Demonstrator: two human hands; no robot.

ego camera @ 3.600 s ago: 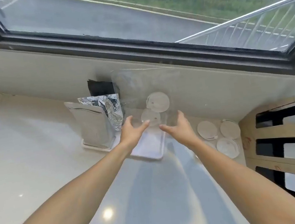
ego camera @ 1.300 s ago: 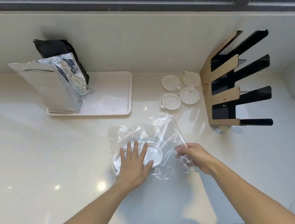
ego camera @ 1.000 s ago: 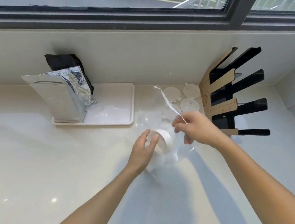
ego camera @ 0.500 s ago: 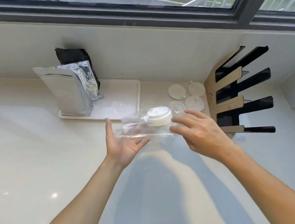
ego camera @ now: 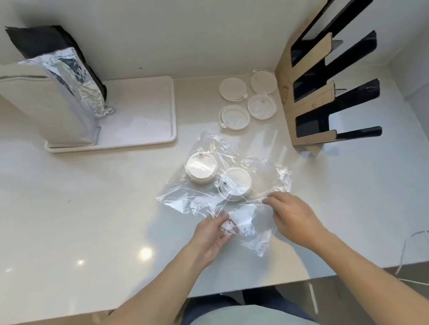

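Note:
A clear plastic bag [ego camera: 245, 213] lies crumpled on the pale counter [ego camera: 78, 222]. Two round white containers show through it: one [ego camera: 201, 167] at the bag's far left and one [ego camera: 235, 183] just right of it. My left hand [ego camera: 212, 234] pinches the bag's near edge with curled fingers. My right hand [ego camera: 292, 212] pinches the bag's edge a little to the right, close to the second container.
A white tray [ego camera: 147, 122] at the back carries a silver foil pouch [ego camera: 42, 103] and a black pouch [ego camera: 45, 43]. Several round white lids [ego camera: 247, 100] lie behind the bag. A cardboard-and-black rack [ego camera: 322, 78] stands at right. White cables [ego camera: 427, 253] lie at the right edge.
The bag with the containers has come down from the air onto the counter. Both hands moved nearer to me and now pinch its near edge.

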